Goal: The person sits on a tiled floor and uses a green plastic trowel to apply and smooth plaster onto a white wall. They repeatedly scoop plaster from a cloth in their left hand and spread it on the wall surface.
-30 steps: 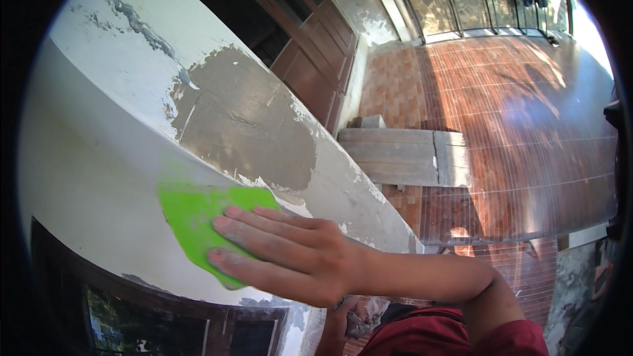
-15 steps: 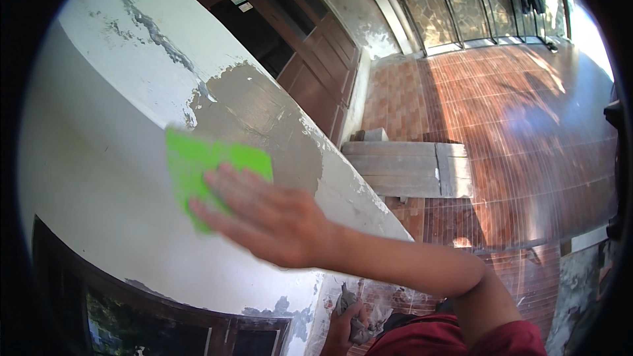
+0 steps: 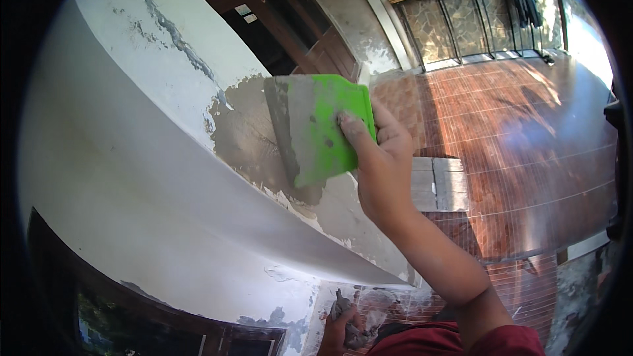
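My right hand (image 3: 384,161) grips a green plastic putty spreader (image 3: 328,135), thumb on the near face and fingers behind it. Grey putty coats the spreader's left part and its edge. The tool is held up in front of a white wall (image 3: 165,86), partly covering a wet grey putty patch (image 3: 241,122); whether it touches the wall I cannot tell. Low in the picture, my left hand (image 3: 334,335) is closed around a crumpled plastic bag (image 3: 357,335) with grey putty in it. Part of that hand and bag is cut off by the lower edge.
A long crack (image 3: 173,33) runs up the wall from the patch. Beyond stand a brown wooden door (image 3: 330,53) and a wooden bench (image 3: 448,184) on a tiled floor (image 3: 521,132). A black metal rack (image 3: 452,26) leans at the back. A dark-framed window (image 3: 158,320) sits lower left.
My right hand has lifted the spreader up and to the right from the lower wall, turning it so its putty-covered face shows. My left hand stays low with the bag.
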Demonstrator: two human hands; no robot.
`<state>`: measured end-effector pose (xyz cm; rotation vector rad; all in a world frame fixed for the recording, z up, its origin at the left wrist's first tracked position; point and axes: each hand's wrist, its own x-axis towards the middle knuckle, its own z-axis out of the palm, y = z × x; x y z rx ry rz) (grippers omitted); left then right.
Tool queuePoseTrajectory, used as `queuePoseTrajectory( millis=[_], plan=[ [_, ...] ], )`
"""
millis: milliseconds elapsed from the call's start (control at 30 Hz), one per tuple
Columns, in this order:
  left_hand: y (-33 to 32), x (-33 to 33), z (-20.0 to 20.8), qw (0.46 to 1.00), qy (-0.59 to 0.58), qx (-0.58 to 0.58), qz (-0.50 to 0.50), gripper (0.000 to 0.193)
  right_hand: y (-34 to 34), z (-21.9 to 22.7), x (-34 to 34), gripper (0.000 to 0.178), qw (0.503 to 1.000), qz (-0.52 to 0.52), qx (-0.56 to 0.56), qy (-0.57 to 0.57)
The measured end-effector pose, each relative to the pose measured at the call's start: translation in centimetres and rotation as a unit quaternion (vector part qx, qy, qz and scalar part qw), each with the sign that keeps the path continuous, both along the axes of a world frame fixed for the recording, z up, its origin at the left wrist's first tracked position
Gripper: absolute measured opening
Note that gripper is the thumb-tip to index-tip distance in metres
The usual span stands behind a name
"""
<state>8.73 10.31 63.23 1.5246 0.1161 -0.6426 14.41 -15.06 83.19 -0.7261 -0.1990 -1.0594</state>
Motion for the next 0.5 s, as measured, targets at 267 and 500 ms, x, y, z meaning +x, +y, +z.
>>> queuePoseTrajectory(
  millis=[267, 500],
  plan=[
    [1.2, 1.2, -2.2, 0.998, 0.000, -0.050, -0.048, 0.014, 1.6, 1.0, 4.0, 0.038, 0.868, -0.429, -0.248, 0.003],
    [0.9, 0.4, -1.9, 0.997, 0.029, -0.070, -0.030, 0.012, 7.3, -0.3, 4.5, 0.051, 0.786, -0.470, -0.400, -0.046]
  ],
)
